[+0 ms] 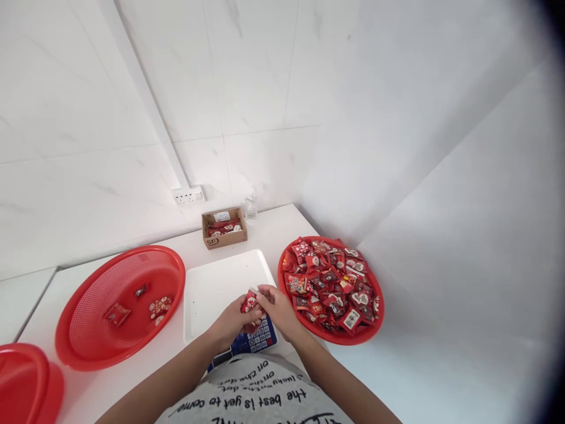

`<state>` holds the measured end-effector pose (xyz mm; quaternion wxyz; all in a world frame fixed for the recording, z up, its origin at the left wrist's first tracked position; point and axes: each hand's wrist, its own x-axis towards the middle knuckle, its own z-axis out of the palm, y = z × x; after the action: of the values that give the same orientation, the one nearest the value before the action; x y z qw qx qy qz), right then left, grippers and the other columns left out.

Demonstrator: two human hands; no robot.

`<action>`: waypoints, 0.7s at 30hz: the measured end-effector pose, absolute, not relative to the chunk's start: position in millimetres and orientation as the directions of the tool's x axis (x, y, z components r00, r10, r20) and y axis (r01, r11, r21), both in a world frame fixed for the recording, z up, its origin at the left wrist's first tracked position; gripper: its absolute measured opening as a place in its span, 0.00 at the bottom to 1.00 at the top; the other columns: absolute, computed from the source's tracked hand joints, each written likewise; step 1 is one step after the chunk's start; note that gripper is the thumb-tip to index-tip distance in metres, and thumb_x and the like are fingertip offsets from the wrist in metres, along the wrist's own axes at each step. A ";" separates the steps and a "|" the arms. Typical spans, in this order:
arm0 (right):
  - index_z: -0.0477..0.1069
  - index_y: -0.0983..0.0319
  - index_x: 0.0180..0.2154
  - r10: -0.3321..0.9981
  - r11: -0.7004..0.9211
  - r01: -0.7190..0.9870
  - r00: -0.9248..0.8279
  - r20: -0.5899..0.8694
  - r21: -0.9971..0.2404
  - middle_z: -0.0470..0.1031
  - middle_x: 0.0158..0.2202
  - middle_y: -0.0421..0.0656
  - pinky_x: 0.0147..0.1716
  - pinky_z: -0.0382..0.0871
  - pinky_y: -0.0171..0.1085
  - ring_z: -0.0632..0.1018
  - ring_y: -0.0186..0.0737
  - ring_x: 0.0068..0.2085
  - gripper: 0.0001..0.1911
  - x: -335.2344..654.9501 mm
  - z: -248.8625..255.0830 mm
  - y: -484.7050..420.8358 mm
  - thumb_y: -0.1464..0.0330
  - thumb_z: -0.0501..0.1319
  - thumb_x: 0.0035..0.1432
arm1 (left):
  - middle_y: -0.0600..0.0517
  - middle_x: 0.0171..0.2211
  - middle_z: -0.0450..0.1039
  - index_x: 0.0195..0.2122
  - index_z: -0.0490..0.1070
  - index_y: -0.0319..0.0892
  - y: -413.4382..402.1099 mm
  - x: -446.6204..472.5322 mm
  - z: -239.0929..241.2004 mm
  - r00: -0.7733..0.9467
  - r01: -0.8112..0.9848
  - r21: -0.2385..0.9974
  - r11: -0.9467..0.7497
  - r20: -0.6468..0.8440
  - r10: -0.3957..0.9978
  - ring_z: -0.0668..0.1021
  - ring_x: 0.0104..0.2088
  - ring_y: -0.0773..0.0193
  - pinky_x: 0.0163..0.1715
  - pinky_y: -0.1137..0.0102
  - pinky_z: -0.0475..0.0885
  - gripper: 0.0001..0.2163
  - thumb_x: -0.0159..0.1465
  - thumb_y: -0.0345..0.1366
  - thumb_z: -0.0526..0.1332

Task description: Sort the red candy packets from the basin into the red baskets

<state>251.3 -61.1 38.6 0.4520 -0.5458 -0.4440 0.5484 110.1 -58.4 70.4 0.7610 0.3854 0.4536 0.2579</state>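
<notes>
Both hands meet over the front of a white weighing scale, in front of my body. Between them is a red and white snack packet. My left hand is closed around the packet's lower left side. Fingers of my right hand pinch its upper right edge. Below the hands shows the scale's blue keypad, partly covered by them. Just to the right stands a red basket heaped with red snack packets.
A large red basket with several packets stands left, and part of another red basket shows at the lower left. Behind the scale are a cardboard box of red packets and a clear plastic container. A power socket is on the wall.
</notes>
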 end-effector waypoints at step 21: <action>0.68 0.62 0.40 0.897 -0.402 -0.196 0.112 -0.428 -0.894 0.71 0.28 0.39 0.26 0.66 0.34 0.73 0.34 0.28 0.23 232.6 20.3 -46.9 0.58 0.64 0.42 | 0.53 0.30 0.71 0.37 0.68 0.41 -44.7 57.9 61.2 0.147 -0.220 0.814 0.538 -0.517 0.843 0.71 0.27 0.70 0.30 0.73 0.66 0.21 0.51 0.53 0.63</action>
<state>232.6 -46.9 20.3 0.4584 -0.5881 -0.2981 0.5960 57.9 -44.7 61.2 0.6982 0.2936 0.5305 0.3806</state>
